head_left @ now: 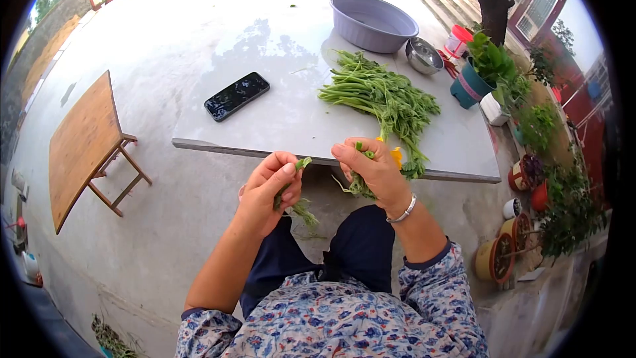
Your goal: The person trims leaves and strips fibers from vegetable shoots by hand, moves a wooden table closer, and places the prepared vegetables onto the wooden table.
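Observation:
My left hand (270,189) is closed around a piece of green stem (303,163), its end poking out between thumb and forefinger, with leafy bits hanging below the palm. In my right hand (372,171) several green stems (363,151) are gripped, their cut ends showing above the thumb and leaves trailing beneath. Both hands are held apart, just off the near edge of the grey table (291,129). Beyond my right hand lies a big pile of leafy green stems (377,89). An orange-yellow flower (397,156) shows beside that hand.
A black phone (237,96) lies on the table, left of the pile. Behind the pile stand a purple-grey basin (372,25) and a metal bowl (424,56). A potted plant (472,83) is at the right. A wooden folding table (89,149) stands to the left.

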{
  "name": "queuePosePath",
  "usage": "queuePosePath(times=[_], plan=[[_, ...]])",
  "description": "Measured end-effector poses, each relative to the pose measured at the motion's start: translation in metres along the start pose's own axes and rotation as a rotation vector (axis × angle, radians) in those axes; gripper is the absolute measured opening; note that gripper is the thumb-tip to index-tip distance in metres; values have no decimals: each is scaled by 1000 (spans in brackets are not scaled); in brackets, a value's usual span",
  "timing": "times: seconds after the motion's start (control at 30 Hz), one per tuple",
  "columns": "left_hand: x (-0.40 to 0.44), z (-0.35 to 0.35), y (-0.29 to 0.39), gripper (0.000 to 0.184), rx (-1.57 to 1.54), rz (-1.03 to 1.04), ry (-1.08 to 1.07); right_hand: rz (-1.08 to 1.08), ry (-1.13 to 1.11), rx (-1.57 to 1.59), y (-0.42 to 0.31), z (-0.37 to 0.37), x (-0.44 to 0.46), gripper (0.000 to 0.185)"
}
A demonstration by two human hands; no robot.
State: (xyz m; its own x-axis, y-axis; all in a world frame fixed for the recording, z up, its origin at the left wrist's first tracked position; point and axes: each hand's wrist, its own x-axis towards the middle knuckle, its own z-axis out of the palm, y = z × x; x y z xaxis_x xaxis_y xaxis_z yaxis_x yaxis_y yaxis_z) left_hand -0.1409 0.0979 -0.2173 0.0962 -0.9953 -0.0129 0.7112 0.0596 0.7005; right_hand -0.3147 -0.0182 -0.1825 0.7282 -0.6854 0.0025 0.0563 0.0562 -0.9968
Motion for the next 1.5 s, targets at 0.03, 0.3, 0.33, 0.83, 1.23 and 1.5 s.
queuePosePath(times=[0.03,0.3,0.33,0.83,1.23,1.5], plan=[[0,0,-1,9,34,22,7,1,5,1,-1,4,-2,26],[-5,-4,1,12,268,122,20,56,15,30,0,26,1,18],[-6,-3,2,12,312,127,22,56,14,30,0,26,2,18],[11,2,-4,10,-144,170,206,51,-15,46,17,37,1,13],[17,-15,29,19,-126,324,242,74,-235,-1091,98,-3,-54,27],[12,-5,16,23,12,192,79,-268,145,-627,26,16,-12,18]])
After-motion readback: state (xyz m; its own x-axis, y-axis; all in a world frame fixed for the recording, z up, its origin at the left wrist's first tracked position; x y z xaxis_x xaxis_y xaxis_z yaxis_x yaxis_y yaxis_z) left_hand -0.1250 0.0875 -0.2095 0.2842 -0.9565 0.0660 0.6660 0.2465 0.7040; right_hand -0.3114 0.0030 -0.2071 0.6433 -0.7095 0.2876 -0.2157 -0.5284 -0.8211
